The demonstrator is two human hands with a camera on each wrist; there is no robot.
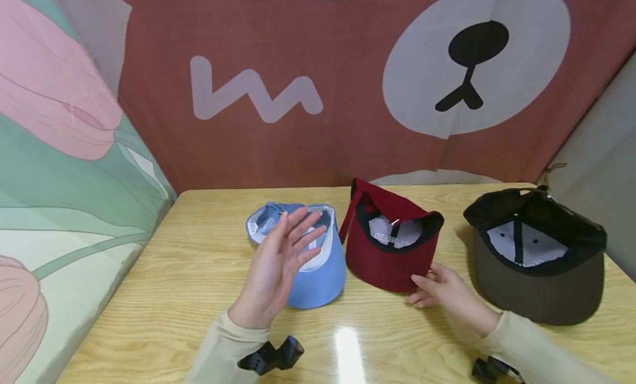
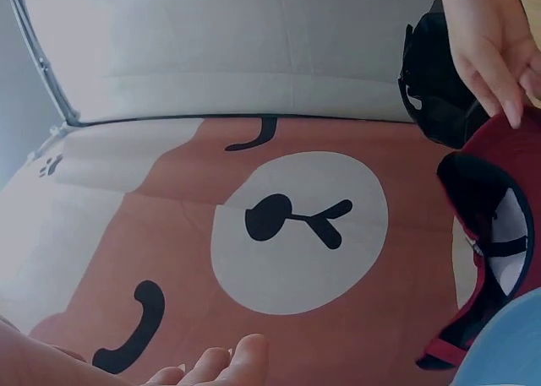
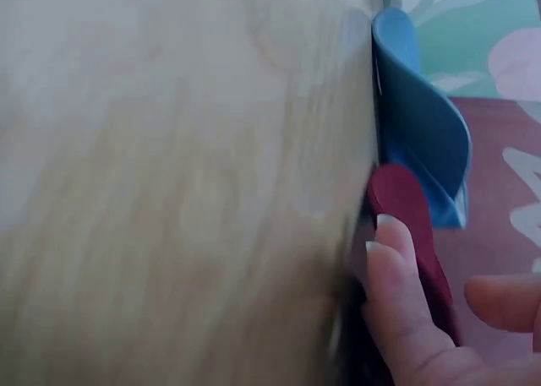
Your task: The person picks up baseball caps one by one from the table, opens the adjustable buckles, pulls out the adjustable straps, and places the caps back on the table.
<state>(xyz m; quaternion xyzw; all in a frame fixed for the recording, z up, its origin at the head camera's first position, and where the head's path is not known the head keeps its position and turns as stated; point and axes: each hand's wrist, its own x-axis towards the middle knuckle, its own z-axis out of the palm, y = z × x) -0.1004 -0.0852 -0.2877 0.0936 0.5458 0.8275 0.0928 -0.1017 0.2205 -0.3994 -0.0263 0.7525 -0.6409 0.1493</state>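
A light blue cap [image 1: 318, 287], a dark red cap [image 1: 385, 273] and a dark brown cap [image 1: 541, 296] lie in a row on the table, hollow sides showing. My right hand [image 1: 444, 290] is at the right front corner of the red cap's brim. In the right wrist view its fingers [image 3: 397, 276] touch the brim [image 3: 401, 196], while the thumb [image 3: 503, 301] stands apart from it. My left hand [image 1: 278, 268] is raised in front of the blue cap, palm turned to the right, fingers spread and nothing in them. It hides part of that cap.
The caps stand on a light wooden table [image 1: 199, 273]. A cloth with a brown bear print [image 1: 348, 147] hangs behind it, and a flower-printed cloth [image 1: 89, 180] is at the left. A grey wall [image 1: 606, 152] rises beyond the brown cap.
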